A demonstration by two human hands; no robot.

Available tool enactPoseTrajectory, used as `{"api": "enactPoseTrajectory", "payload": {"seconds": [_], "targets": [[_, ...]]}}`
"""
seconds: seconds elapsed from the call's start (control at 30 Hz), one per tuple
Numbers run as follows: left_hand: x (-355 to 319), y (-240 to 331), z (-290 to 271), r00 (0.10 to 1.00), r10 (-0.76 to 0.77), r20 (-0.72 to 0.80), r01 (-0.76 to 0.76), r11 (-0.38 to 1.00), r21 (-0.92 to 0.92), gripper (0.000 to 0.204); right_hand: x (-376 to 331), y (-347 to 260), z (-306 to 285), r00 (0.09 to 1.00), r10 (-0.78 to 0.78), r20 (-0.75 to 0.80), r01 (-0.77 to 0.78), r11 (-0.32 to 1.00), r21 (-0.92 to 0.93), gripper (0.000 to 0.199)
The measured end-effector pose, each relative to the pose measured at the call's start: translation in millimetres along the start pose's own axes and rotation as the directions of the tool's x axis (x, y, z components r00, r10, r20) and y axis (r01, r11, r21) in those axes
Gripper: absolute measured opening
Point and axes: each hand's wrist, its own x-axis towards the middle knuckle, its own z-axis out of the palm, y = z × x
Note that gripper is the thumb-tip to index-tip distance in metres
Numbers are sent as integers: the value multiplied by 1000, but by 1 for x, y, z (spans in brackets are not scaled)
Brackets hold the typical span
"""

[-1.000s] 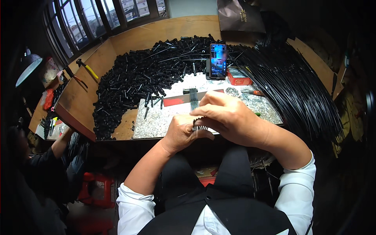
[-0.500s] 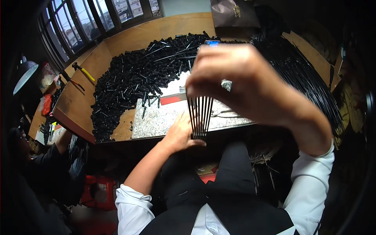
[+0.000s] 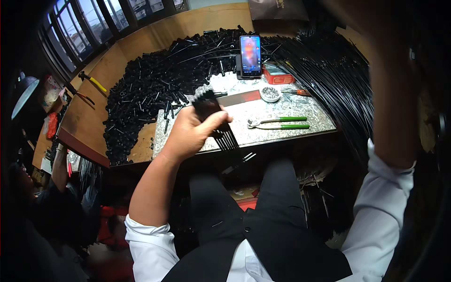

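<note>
My left hand (image 3: 188, 131) is closed around a bundle of thin black rods (image 3: 226, 141), its thumb across the front. The rods lie side by side, tilted, with wider black ends bunched above my fingers and pale tips low over the dark gap by my legs. The bundle hangs at the near edge of the work board (image 3: 282, 136). My right forearm (image 3: 394, 103) is raised along the right side, dark and blurred near the top. The right hand itself runs out of the picture there, so its fingers do not show.
Green-handled pincers (image 3: 284, 123) lie on the board, near a small bowl of metal bits (image 3: 269, 94), a red box (image 3: 278, 74) and a propped phone (image 3: 250, 56). Black parts (image 3: 150, 84) pile up left; long black rods (image 3: 338, 75) right. A co-worker's arm (image 3: 59, 167) shows far left.
My right hand has left the rods and gone up out of view, uncovering the phone, bowl and pincers. My left hand has risen leftward and gripped the rods, which now tilt.
</note>
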Motion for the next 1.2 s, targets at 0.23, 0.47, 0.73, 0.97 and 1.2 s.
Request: {"api": "enactPoseTrajectory", "payload": {"seconds": [0.23,0.47,0.73,0.97,1.2], "targets": [[-50,-94,-1,795,-332,-508,-28,815,-578,21,-214,-84,64,439,-499,747,-881,-77,466,24],[-74,-110,41,644,-468,-605,-163,689,-707,26,-297,-134,138,364,-393,844,-743,-669,8,48],[-90,-98,66,877,-424,-225,73,580,-811,41,-246,-91,142,430,88,899,-736,-542,405,35],[-122,-84,74,914,-394,96,369,707,-603,28,-180,-35,113,648,-192,737,-745,41,665,26],[-114,-45,48,970,-221,-98,185,940,-288,20,-217,-57,120,681,-516,519,-439,280,854,27]]}}
